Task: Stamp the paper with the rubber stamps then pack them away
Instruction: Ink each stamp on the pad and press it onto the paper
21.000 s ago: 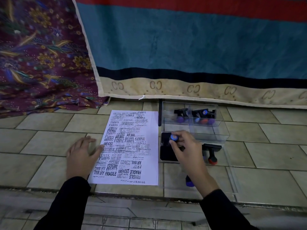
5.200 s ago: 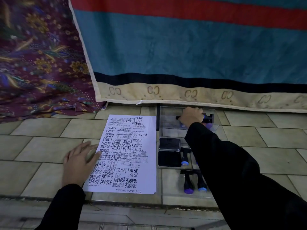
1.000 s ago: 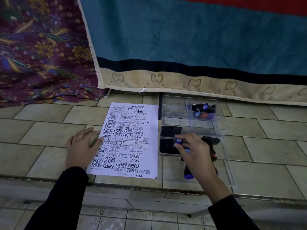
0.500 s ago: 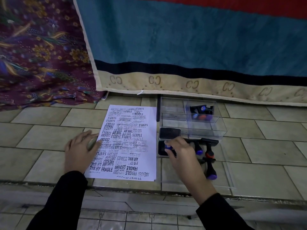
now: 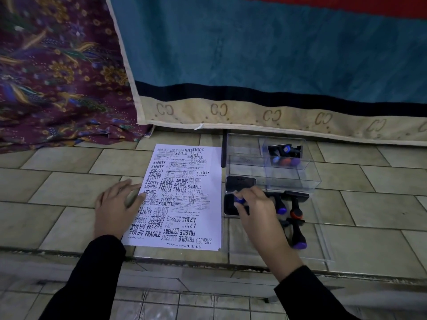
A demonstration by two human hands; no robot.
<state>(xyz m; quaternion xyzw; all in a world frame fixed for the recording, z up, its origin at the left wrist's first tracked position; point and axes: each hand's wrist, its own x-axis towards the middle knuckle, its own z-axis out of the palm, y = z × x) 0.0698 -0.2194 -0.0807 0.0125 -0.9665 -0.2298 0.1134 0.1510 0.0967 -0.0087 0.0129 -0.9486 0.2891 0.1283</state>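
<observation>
Nearest me, my left hand [image 5: 117, 209] lies flat and open on the tiled floor [image 5: 57, 218], fingertips pinning the left edge of the paper [image 5: 184, 197], which is already crowded with overlapping prints. My right hand [image 5: 251, 211] is closed around a blue-topped stamp [image 5: 239, 200], pressing it down on the ink pad [image 5: 231, 207] that sits just right of the sheet. I judge this as the inking step before another print. Beside that hand, three more stamps [image 5: 294, 212] lie on their sides on the clear lid [image 5: 318, 241], one with an orange knob, two with blue or purple knobs. Just beyond the open pad is the pad's dark cover [image 5: 240, 184], and behind it the clear box [image 5: 288, 167], where a few stamps are already packed in the far right corner. A hanging blanket [image 5: 254, 65] closes off the back. The risks I see: the sheet has little blank space, so a fresh print may land on old ones and be unreadable; an overloaded stamp could smear; if my left hand lifts, the paper may slide under the press; and my right sleeve [image 5: 307, 294] could knock the loose stamps off the lid as I swing across.
</observation>
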